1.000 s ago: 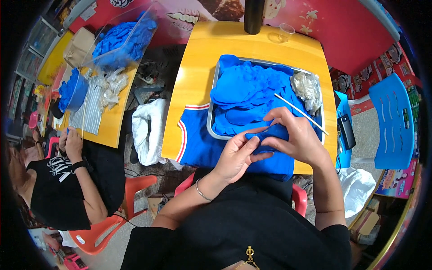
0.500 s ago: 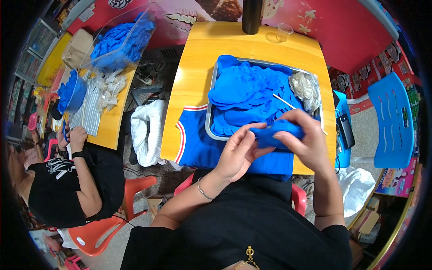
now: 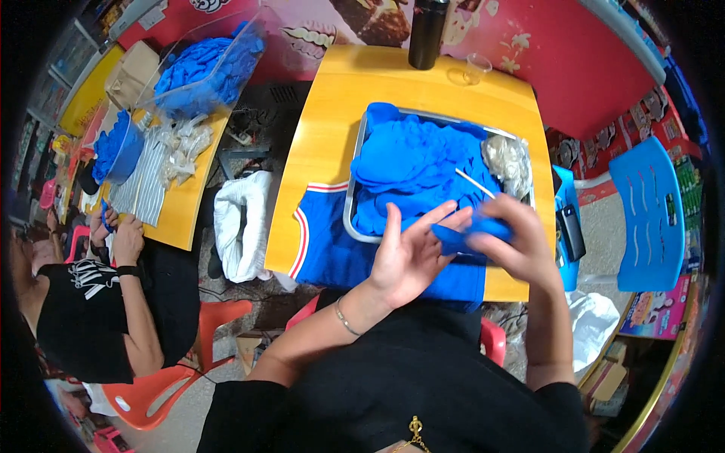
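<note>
Over the near edge of a metal tray (image 3: 350, 215), my right hand (image 3: 526, 238) pinches a soft blue fabric piece (image 3: 451, 239). Its fingers are blurred by motion. My left hand (image 3: 400, 264) is beside it, palm up with fingers spread; they reach toward the piece, and I cannot tell whether they touch it. A heap of flat, rounded blue fabric pieces (image 3: 415, 151) fills the tray. A thin white stick (image 3: 474, 183) lies on the heap, and a crumpled clear plastic bag (image 3: 507, 160) sits at the tray's right. Beneath the tray's near side spreads a blue garment (image 3: 325, 249) with red-and-white trim.
A dark bottle (image 3: 427, 34) and a clear cup (image 3: 477, 68) stand at the table's far edge. Left, a co-worker's hands (image 3: 124, 235) work near a blue bowl (image 3: 127, 151) and a clear bin (image 3: 226, 83) of blue pieces. A blue chair (image 3: 646, 215) stands right.
My left hand has opened, its fingers spreading away from the blue fabric piece. My right hand keeps the piece and has moved slightly down and right. The whole view has shifted a little.
</note>
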Tool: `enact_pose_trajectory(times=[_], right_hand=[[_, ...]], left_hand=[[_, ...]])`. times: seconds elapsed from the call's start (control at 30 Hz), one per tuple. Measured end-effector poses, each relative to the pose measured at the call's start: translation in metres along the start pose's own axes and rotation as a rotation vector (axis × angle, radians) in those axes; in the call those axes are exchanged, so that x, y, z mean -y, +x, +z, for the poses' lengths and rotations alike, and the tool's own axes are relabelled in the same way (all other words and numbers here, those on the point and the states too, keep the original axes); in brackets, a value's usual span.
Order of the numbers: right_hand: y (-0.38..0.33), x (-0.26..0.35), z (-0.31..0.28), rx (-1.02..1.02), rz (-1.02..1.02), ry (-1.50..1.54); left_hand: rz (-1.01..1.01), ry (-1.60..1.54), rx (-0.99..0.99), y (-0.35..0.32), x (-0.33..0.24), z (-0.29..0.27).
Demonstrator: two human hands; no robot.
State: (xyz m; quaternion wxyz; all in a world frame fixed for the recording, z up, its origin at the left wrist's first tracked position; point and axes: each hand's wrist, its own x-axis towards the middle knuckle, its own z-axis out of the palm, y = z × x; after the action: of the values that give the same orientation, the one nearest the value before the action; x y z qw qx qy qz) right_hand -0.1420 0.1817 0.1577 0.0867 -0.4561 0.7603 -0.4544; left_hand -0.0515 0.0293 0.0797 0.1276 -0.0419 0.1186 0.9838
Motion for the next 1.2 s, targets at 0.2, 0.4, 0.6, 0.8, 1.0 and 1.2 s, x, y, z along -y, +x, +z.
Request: enact_pose_trajectory(times=[0.2,0.4,0.6,0.8,1.0,1.2], right_hand=[[0.006,-0.018,0.014,-0.027,0.021,-0.252],[0.011,-0.007,0.011,-0.014,0.064,-0.092],[0.008,-0.003,0.009,0.010,0.090,-0.010],[0.007,-0.004,0.005,0.047,0.206,0.037],[0.006,-0.007,0.009,-0.064,0.122,-0.008],[0.005,-0.004,0.010,-0.044,0.128,0.018]], left_hand=[[0.074,0.037,0.035,0.000,0.006,0.010],[0.176,0.395,-0.048,-0.007,0.009,-0.007],[0.224,0.500,-0.082,-0.008,0.007,-0.004],[0.037,0.273,0.027,-0.011,-0.009,-0.010],[0.099,0.556,-0.014,-0.010,-0.011,-0.009],[0.102,0.632,0.001,-0.010,-0.014,-0.010]])
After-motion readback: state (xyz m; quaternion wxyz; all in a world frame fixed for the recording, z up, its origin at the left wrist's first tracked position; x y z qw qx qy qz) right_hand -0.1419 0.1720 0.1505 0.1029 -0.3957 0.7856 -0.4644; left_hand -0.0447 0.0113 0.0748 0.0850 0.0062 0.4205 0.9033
